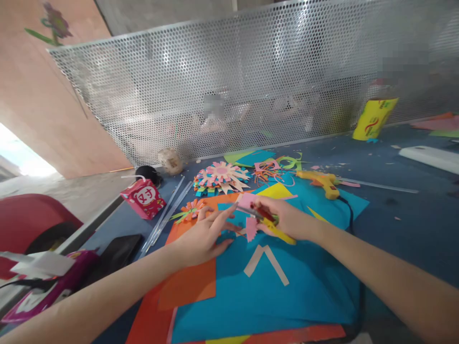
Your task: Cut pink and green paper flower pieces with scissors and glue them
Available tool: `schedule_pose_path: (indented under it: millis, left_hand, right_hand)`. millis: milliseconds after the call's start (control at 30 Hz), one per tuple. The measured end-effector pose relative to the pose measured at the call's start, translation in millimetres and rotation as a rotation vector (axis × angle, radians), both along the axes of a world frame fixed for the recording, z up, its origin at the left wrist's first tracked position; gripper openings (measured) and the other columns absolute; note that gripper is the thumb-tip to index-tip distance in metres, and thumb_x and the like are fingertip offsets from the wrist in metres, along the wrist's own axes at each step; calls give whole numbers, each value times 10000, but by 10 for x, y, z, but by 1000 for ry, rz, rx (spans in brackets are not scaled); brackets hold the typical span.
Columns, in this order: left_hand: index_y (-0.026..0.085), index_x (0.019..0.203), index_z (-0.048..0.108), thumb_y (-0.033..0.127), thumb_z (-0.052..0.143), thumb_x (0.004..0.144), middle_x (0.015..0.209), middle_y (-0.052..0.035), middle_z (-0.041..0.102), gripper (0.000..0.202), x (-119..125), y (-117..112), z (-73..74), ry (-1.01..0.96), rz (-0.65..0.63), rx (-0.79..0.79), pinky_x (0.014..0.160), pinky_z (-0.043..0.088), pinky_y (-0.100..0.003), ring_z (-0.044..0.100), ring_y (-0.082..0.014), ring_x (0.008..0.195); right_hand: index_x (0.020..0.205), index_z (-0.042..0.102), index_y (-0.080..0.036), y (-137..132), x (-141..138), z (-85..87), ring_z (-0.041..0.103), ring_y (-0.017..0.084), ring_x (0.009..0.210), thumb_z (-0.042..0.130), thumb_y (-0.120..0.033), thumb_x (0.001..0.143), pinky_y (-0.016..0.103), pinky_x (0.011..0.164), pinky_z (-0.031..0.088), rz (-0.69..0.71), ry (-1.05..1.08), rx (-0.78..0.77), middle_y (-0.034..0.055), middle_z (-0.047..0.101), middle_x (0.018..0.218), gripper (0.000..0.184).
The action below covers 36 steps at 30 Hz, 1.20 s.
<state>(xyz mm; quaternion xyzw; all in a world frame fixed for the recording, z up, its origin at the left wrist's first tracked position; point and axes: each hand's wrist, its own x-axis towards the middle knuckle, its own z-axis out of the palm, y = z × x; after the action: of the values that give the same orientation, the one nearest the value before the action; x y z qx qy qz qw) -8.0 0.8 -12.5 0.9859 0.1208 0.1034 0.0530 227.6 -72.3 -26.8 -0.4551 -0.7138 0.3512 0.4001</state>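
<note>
We note our right hand (289,220) gripping the scissors (267,219), blades at the pink paper (246,199) at its nine o'clock. Our left hand (202,234) lies spread open on the blue sheet (287,291).

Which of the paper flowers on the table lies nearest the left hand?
The small orange and green paper flower, just beyond the left hand; the large pink and cream paper flower sits farther back.

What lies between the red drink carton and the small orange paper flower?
Long clear glue sticks lie there on the blue table, slanting between the two; the head view shows it.
</note>
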Motion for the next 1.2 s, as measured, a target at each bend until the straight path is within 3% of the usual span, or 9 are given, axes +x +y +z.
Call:
schedule_pose_path:
  millis: [267,433,633,733,900,1033,1200]
  left_hand:
    - [314,1422,-104,230,468,883,1166,-41,668,791,-58,-48,1,22,35,-108,1038,150,-555,506,-264,1199]
    - [296,1432,-110,262,461,895,1168,-53,663,785,-65,-54,1,-13,12,-26,1034,216,-531,508,-272,1187]
    - [238,1450,-67,282,452,892,1257,-161,588,764,-55,-39,-23,-15,-52,119,959,324,-527,565,-299,1110]
    - [246,1448,-53,269,450,891,1179,-121,650,752,-40,-14,-14,-6,-28,125,963,286,-580,552,-325,1125]
    - [262,1438,6,190,440,871,1150,-71,680,718,-36,58,8,-28,91,-13,1029,169,-592,515,-282,1199]
    - [280,1420,52,206,463,859,1194,-69,661,700,-39,110,-35,2,193,-145,1020,52,-675,456,-285,1268]
    - [241,1405,155,249,492,866,1031,-57,728,636,15,97,-49,-72,252,-246,1033,144,-610,509,-247,1216]
  right_hand:
    - [816,520,-215,-93,49,134,582,179,798,575,-183,716,283,671,477,99,-272,16,36,586,891,118]
    - [855,517,-212,-82,108,134,580,188,862,566,-162,703,289,725,475,87,-321,34,47,591,957,168]
    - [806,507,-218,-89,123,172,554,174,769,561,-176,739,281,666,464,101,-357,15,30,573,858,95]
    - [841,519,-219,-80,117,174,568,182,803,564,-176,743,295,698,476,102,-349,6,40,589,896,116]
    - [831,514,-219,-80,105,166,586,178,806,551,-187,750,294,713,486,112,-329,-18,40,601,909,95]
    - [850,513,-219,-77,112,163,590,180,826,551,-192,749,293,718,482,109,-331,-29,41,606,936,111]
    - [792,497,-221,-86,97,216,547,176,769,559,-180,733,281,672,439,88,-379,-28,29,587,868,95]
